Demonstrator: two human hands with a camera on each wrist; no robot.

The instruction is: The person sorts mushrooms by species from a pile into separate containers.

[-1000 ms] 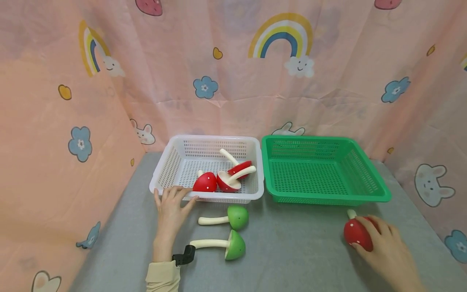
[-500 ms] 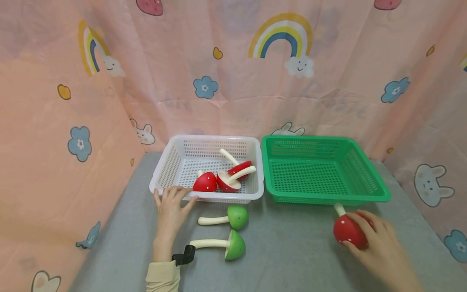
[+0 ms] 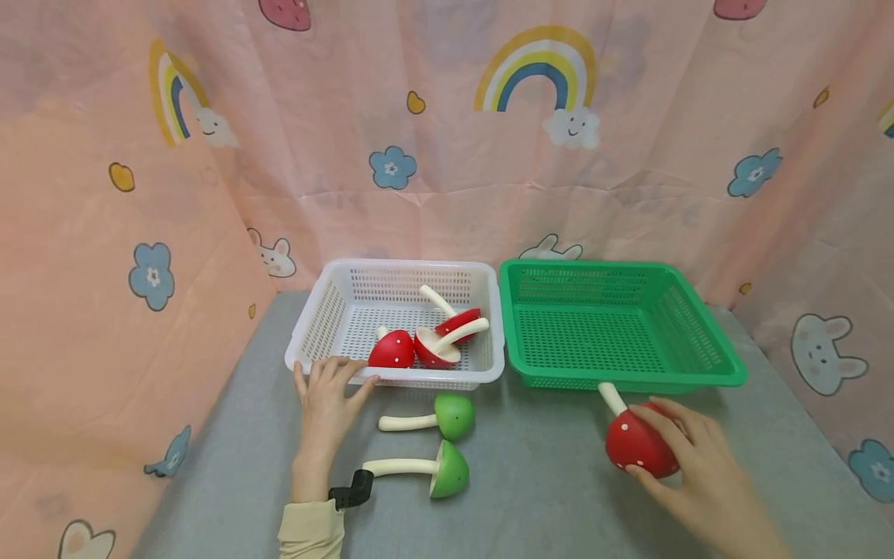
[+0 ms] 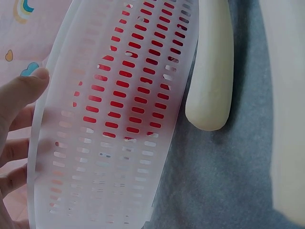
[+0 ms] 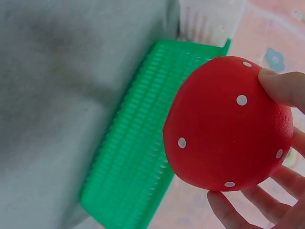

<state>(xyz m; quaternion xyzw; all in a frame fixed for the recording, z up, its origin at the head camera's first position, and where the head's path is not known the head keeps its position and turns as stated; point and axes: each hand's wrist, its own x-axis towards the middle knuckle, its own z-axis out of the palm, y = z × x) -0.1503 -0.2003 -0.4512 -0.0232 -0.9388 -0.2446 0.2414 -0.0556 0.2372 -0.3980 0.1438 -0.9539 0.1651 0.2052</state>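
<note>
My right hand (image 3: 698, 473) grips a red toy mushroom (image 3: 637, 444) by its white-spotted cap, in front of the green basket. The mushroom's pale stem points up and away from me. In the right wrist view the red cap (image 5: 224, 126) sits between thumb and fingers and hides its stem. On the left, my left hand (image 3: 327, 407) holds the front rim of the white basket (image 3: 307, 341), its thumb (image 4: 28, 88) on the near side and fingers behind. Inside that basket lie several red mushrooms (image 3: 393, 349). Two green mushrooms (image 3: 454, 417) lie in front of it.
The green basket (image 3: 625, 379) stands right beside the white one, its mesh floor visible. Both rest on a grey table (image 3: 538, 481). A pink patterned curtain (image 3: 447, 210) closes off the back and both sides.
The right hand has carried the red mushroom leftward along the front of the green basket, and its stem shows more. The left hand stays on the white basket's rim.
</note>
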